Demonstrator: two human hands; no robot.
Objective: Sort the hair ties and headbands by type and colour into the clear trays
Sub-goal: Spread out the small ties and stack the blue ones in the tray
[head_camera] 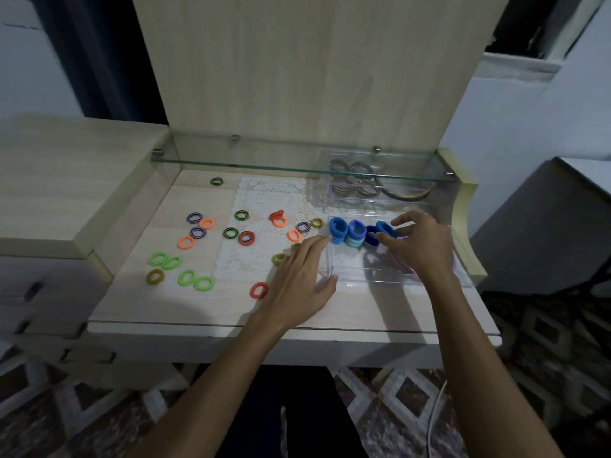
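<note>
The right hand [418, 246] hangs over the near clear tray [350, 279], grip spread and holding nothing, its fingertips just beside the row of blue hair ties [358, 231] standing along the tray's far side. The left hand [302, 276] lies flat with fingers spread against the tray's left wall. Loose green, orange, striped and olive ties are scattered over the surface [148, 309] to the left.
</note>
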